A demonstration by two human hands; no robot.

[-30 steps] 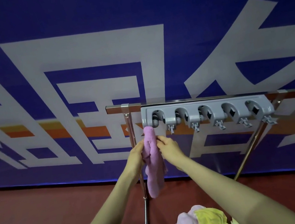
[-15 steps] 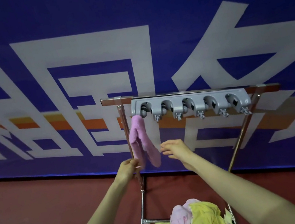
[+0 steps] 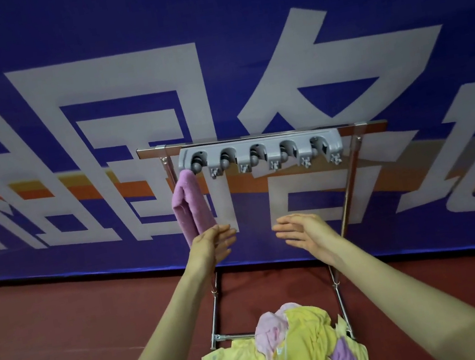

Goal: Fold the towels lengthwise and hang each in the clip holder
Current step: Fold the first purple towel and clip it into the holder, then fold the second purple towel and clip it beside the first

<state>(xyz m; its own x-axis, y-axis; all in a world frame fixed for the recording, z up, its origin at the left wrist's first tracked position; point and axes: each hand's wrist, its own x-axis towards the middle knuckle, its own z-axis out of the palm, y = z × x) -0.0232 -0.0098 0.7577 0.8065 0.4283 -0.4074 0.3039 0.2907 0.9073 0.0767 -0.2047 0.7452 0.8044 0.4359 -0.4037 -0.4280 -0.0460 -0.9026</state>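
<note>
One pink towel [image 3: 191, 207], folded lengthwise, hangs from the leftmost slot of a grey clip holder [image 3: 260, 152], which shows five rounded slots in a row, the other four empty. Holder and towel are carried on a chrome rack [image 3: 348, 180] with two upright legs, standing on a red floor [image 3: 66, 328] before a blue banner [image 3: 202, 13] with large white characters. Two bare hands reach forward below the holder. Left hand [image 3: 212, 245]: fingers extended and spread, nothing grasped, overlapping the lower end of the hanging towel; whether it touches the cloth cannot be told. Right hand [image 3: 303, 231]: palm flat, fingers extended, nothing grasped, well apart from the towel. One heap of loose towels [image 3: 293, 349] lies at the foot of the rack, mostly yellow, with one pale pink piece on top and one lilac piece at the right; the count of yellow pieces cannot be told.
</note>
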